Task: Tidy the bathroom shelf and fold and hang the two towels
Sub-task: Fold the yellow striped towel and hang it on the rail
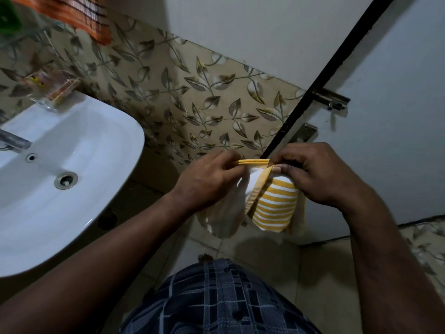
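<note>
**Yellow towel held at its hem beside the basin**

Nearest us, our checked shorts (216,300) fill the lower frame. Above them our left hand (204,182) and right hand (322,174) both pinch the yellow hem of the yellow-and-white striped towel (274,206), which hangs folded between them over the floor. To the left sits the white basin (72,179). Farther off, an orange checked towel (77,15) hangs against the leaf-patterned tiles (183,97).

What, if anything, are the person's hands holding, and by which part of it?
Both hands hold the yellow-and-white striped towel by its yellow top hem: the left hand pinches one end, the right hand the other; the rest hangs below.
</note>
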`<control>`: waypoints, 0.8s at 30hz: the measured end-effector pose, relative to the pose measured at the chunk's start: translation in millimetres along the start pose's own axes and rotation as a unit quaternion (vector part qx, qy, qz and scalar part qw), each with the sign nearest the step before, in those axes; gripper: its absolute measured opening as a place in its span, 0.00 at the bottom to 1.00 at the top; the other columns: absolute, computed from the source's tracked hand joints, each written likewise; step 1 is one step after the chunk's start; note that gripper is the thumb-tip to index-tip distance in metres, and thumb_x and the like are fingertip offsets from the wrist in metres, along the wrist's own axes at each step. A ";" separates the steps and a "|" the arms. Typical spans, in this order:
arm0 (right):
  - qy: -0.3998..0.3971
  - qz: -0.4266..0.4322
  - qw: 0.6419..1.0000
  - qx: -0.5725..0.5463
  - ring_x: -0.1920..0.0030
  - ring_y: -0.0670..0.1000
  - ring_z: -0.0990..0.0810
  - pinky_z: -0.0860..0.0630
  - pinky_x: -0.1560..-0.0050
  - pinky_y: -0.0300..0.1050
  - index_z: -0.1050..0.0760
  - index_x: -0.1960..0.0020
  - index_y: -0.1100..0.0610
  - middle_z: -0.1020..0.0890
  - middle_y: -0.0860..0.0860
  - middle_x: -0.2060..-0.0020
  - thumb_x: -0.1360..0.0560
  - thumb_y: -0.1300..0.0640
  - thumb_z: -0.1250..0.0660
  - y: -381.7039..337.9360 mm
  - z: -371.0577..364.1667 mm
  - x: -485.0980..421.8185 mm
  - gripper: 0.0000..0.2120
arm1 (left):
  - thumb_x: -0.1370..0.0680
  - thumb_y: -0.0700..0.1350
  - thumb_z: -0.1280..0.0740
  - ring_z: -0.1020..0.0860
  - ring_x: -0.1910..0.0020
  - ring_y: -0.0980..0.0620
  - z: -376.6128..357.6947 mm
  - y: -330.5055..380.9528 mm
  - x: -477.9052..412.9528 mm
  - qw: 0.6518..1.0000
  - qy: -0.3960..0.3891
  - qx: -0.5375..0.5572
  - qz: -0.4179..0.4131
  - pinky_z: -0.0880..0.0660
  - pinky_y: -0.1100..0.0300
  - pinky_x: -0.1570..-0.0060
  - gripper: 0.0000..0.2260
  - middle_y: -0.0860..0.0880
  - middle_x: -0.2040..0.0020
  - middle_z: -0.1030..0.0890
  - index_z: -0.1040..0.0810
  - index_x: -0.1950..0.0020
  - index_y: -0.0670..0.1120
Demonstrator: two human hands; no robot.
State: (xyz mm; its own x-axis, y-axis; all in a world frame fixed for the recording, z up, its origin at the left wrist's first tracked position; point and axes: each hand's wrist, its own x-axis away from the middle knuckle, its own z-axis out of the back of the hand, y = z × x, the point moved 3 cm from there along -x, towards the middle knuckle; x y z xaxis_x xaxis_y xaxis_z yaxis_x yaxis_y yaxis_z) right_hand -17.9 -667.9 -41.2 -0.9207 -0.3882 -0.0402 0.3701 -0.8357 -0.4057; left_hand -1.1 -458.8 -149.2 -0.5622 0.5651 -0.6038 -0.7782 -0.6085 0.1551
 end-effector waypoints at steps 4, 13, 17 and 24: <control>0.015 -0.009 1.000 0.019 0.53 0.45 0.19 0.22 0.52 0.45 0.14 0.46 0.51 0.15 0.45 0.52 0.21 0.58 0.27 -6.7 -1.2 -6.6 0.06 | 0.18 0.46 0.33 0.22 0.49 0.43 5.7 1.4 -8.8 0.996 -0.042 -0.059 0.052 0.21 0.51 0.62 0.12 0.41 0.43 0.20 0.17 0.37 0.44; 0.039 -0.046 0.997 0.049 0.51 0.48 0.19 0.24 0.51 0.44 0.14 0.44 0.52 0.14 0.48 0.49 0.20 0.58 0.30 -6.5 9.3 -17.2 0.08 | 0.18 0.54 0.32 0.21 0.49 0.47 10.2 -11.0 -12.8 0.976 -0.077 -0.060 0.192 0.27 0.56 0.60 0.12 0.46 0.44 0.19 0.18 0.40 0.50; 0.044 -0.072 0.995 0.057 0.51 0.48 0.19 0.26 0.51 0.43 0.14 0.43 0.53 0.14 0.49 0.49 0.19 0.57 0.30 -6.6 5.2 -20.3 0.08 | 0.18 0.51 0.31 0.20 0.51 0.49 13.7 -11.1 -13.3 0.973 -0.086 -0.040 0.211 0.25 0.56 0.59 0.09 0.49 0.47 0.18 0.14 0.44 0.51; 0.094 -0.098 0.988 0.072 0.57 0.47 0.19 0.24 0.58 0.42 0.13 0.45 0.54 0.13 0.50 0.53 0.19 0.53 0.30 -10.7 8.5 -21.7 0.08 | 0.23 0.76 0.44 0.24 0.63 0.59 15.1 26.4 -21.3 0.943 -0.079 0.104 0.307 0.32 0.60 0.68 0.31 0.56 0.57 0.20 0.14 0.52 0.53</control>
State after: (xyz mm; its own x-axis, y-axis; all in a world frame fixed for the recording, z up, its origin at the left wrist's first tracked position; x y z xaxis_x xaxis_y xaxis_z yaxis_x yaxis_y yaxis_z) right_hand -0.9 -653.9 -28.2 -0.9781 -0.1459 -0.1484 0.1839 -0.9398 -0.2882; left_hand -13.9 -478.5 -120.4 -0.9462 0.2285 -0.2293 -0.3221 -0.7349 0.5968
